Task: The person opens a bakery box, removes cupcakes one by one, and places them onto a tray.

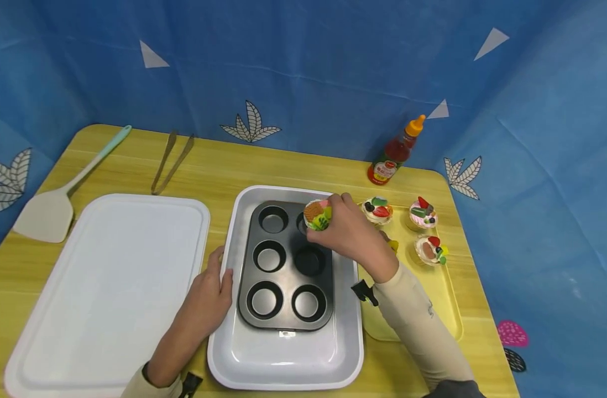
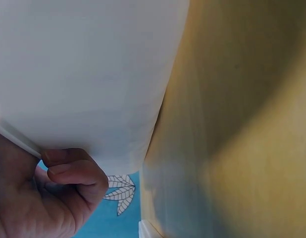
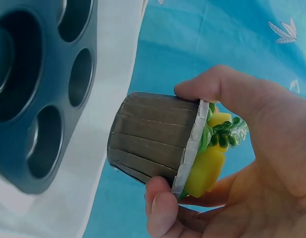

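A cupcake [image 1: 315,214] with fruit toppings is pinched at its rim by my right hand [image 1: 350,229], above the upper right cup of a dark muffin tin [image 1: 288,271]. Its pleated brown paper cup [image 3: 148,136] shows in the right wrist view, with yellow and green pieces [image 3: 207,171] on top. The tin lies inside a deep white tray [image 1: 283,367], and its visible cups hold nothing. At the tray's left rim, my left hand [image 1: 206,298] grips the edge; in the left wrist view the fingers [image 2: 78,171] curl at the rim.
On the right, a yellow tray [image 1: 440,293] holds several more cupcakes [image 1: 429,250], partly behind my right forearm. A red sauce bottle [image 1: 395,152] stands behind it. To the left are a flat white tray [image 1: 109,293], a spatula [image 1: 47,213] and metal tongs [image 1: 171,166].
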Motion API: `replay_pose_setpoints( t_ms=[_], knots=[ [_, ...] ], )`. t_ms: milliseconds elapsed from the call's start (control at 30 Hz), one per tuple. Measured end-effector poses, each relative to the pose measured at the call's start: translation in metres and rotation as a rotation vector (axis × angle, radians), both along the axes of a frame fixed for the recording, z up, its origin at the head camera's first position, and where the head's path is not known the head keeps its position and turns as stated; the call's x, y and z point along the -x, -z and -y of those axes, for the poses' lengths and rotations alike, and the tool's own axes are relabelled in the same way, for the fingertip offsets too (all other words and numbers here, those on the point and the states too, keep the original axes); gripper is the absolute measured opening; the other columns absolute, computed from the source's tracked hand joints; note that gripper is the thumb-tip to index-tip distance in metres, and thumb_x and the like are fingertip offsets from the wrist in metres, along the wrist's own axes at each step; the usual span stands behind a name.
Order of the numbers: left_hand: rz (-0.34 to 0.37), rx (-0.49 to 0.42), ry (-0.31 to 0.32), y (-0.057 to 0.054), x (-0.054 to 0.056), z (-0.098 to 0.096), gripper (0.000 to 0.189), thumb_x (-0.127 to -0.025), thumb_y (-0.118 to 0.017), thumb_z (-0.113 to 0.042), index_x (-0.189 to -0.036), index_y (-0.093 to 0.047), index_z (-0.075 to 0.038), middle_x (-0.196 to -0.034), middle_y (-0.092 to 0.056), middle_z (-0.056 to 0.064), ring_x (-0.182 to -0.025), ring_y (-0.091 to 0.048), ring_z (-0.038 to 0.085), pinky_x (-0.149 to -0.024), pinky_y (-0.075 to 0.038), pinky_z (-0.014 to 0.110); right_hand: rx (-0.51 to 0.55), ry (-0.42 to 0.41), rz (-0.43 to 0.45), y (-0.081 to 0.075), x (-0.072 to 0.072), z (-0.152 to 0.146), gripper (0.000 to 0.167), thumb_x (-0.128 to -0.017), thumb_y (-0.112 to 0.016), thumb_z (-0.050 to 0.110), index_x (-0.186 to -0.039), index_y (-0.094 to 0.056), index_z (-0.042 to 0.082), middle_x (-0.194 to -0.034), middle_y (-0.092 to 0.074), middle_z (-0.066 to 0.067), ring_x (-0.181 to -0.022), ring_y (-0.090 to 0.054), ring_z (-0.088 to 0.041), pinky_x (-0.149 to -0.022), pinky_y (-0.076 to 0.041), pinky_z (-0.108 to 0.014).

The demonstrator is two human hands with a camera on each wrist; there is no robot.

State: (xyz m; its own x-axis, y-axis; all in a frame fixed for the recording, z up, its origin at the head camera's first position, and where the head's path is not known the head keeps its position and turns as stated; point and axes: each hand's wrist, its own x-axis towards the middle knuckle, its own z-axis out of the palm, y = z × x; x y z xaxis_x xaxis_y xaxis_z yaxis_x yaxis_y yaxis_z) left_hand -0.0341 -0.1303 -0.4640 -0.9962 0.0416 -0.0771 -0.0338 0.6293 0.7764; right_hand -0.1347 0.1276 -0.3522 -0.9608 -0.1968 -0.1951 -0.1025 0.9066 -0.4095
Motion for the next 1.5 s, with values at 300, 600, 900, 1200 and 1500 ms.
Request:
replay_pose_setpoints(
  t_ms=[300,600,900,1200,1500],
  knots=[
    [0.009,-0.013,-0.002,-0.001,0.000,0.002,0.050,-0.105,-0.044,-0.016,-0.151,-0.029,-0.001,-0.119,-0.062,0.035,-0.106,-0.065,0.043,-0.084,-0.052,0.058,-0.004,0.086,-0.003,0.000,-0.023,-0.034,0.076,-0.080,-0.077,0.042,-0.131,-0.049,-0.006,-0.117,-0.051,-0.018,-0.094,-0.055,-0.031,-0.081,-0.051,-0.043],
    [0.017,0.003,0.006,-0.001,0.001,0.001,0.051,-0.105,-0.043,-0.017,-0.151,-0.028,0.001,-0.119,-0.061,0.035,-0.106,-0.065,0.044,-0.084,-0.053,0.058,-0.041,0.187,-0.042,0.001,-0.057,-0.072,0.078,-0.080,-0.077,0.041,-0.132,-0.049,-0.010,-0.114,-0.052,-0.021,-0.092,-0.055,-0.032,-0.075,-0.049,-0.044],
    [0.008,0.004,0.014,0.000,0.001,0.001,0.052,-0.105,-0.043,-0.017,-0.151,-0.027,0.003,-0.121,-0.060,0.036,-0.109,-0.063,0.045,-0.088,-0.051,0.059,-0.058,0.241,-0.065,0.016,-0.084,-0.100,0.068,-0.081,-0.077,0.035,-0.120,-0.052,-0.015,-0.121,-0.048,-0.031,-0.099,-0.054,-0.041,-0.083,-0.049,-0.051],
    [0.013,0.010,0.017,-0.002,0.002,0.001,0.052,-0.106,-0.042,-0.018,-0.151,-0.026,0.003,-0.123,-0.059,0.036,-0.109,-0.063,0.046,-0.088,-0.051,0.060,-0.038,0.329,0.004,0.035,-0.100,-0.113,0.070,-0.082,-0.076,0.036,-0.121,-0.050,-0.016,-0.124,-0.049,-0.034,-0.106,-0.055,-0.045,-0.088,-0.047,-0.056],
    [0.024,0.008,0.023,0.000,0.002,0.000,0.053,-0.106,-0.041,-0.018,-0.152,-0.025,0.003,-0.124,-0.058,0.037,-0.110,-0.063,0.046,-0.088,-0.051,0.059,-0.030,0.382,0.039,0.059,-0.108,-0.114,0.068,-0.081,-0.075,0.034,-0.120,-0.051,-0.016,-0.110,-0.051,-0.027,-0.090,-0.056,-0.037,-0.082,-0.049,-0.051]
  ],
)
